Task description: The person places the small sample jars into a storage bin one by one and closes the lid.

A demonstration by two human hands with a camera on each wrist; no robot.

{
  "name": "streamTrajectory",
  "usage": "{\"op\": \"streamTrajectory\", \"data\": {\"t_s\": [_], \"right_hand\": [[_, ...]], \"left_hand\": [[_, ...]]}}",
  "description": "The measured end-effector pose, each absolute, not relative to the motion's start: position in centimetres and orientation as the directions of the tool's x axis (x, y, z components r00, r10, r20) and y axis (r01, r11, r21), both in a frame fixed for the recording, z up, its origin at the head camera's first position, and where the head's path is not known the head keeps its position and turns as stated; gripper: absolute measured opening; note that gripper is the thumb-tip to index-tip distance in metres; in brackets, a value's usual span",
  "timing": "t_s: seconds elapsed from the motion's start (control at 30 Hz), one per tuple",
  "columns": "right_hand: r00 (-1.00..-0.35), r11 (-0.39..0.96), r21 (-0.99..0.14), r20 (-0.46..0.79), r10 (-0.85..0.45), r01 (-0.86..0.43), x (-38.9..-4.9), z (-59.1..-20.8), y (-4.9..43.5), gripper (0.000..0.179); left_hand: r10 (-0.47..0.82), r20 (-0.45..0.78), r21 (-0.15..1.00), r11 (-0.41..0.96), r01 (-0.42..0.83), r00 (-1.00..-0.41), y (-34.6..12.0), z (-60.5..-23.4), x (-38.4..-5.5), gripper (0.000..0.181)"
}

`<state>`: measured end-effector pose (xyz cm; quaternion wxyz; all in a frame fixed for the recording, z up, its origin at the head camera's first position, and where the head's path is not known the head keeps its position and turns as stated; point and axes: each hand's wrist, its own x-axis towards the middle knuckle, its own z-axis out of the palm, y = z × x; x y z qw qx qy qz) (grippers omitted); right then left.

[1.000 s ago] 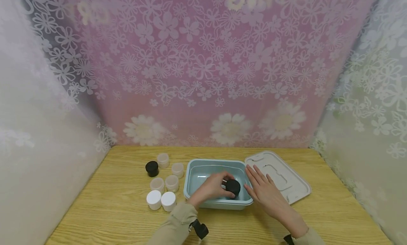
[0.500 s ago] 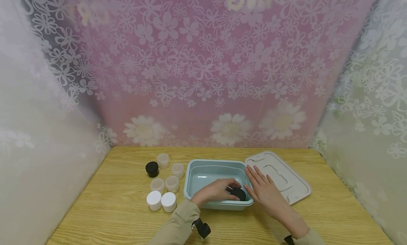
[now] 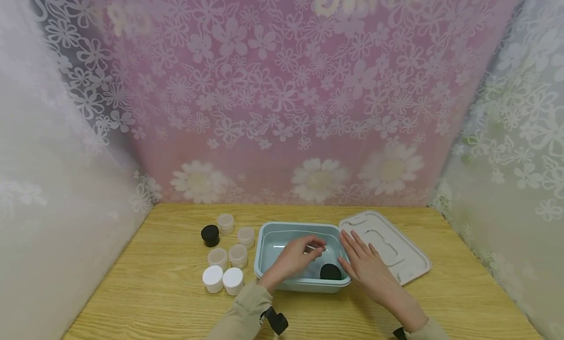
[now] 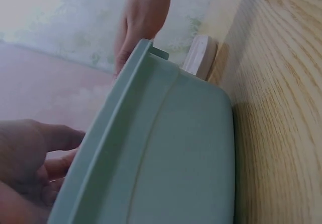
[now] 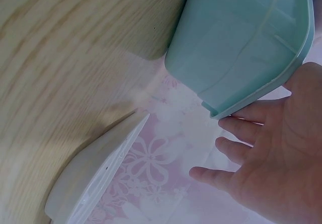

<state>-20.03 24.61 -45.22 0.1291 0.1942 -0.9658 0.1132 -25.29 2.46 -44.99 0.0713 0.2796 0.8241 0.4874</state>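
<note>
A: Starting at the left, what sits on the pale wooden table (image 3: pixel 154 281)?

B: A cluster of small round jars to the left of the box. Farthest left is a black-lidded round jar (image 3: pixel 210 234), with a frosted translucent jar (image 3: pixel 225 223) just beyond it on the far side. Two more frosted jars (image 3: pixel 228 255) stand in the middle and another frosted open jar (image 3: pixel 246 236) sits close to the box. Nearest are two white-capped round jars (image 3: pixel 223 279), side by side and touching.

A: And the box itself?

B: A pale blue rectangular plastic tub (image 3: pixel 264 247), open at the top. Inside it, at the near right corner, lies a small black round lid-topped jar (image 3: pixel 330 272), resting on the tub's floor.

A: What is the left hand doing?

B: The left hand (image 3: pixel 294 259) reaches over the near rim into the tub, fingers loosely bent with the tips together above the tub floor. It holds nothing that I can see; the black jar lies just to its right, apart from the fingers. In the left wrist view the curled fingers (image 4: pixel 35 158) show behind the tub wall (image 4: pixel 166 158).

A: And the right hand?

B: The right hand (image 3: pixel 365 269) lies flat, fingers straight and spread, against the tub's right end. The right wrist view shows its open palm (image 5: pixel 282 158) beside the tub's rim (image 5: pixel 261 98).

A: Anything farther right?

B: A white rectangular plastic lid (image 3: pixel 392 247) lies flat on the table, just beside the tub's right side.
</note>
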Motion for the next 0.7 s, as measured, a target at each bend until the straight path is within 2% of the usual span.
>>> {"op": "streamTrajectory", "data": {"t_s": [0.13,0.23,0.7], "right_hand": [[-0.891,0.901,-0.168,0.299,-0.340,-0.400,-20.0,-45.2,24.6,0.061],[-0.892,0.903,-0.164,0.302,-0.336,-0.396,-19.9,-45.2,24.6,0.061],[-0.894,0.898,-0.180,0.289,-0.342,-0.402,-20.0,-45.2,24.5,0.061]], "left_hand": [[0.468,0.215,0.913,0.215,0.346,-0.857,1.8,-44.7,-25.1,0.029],[0.425,0.264,0.925,0.143,0.352,-0.866,1.3,-44.5,-25.1,0.030],[0.273,0.352,0.918,0.084,0.387,-0.895,-3.5,-43.6,-24.8,0.030]]}}
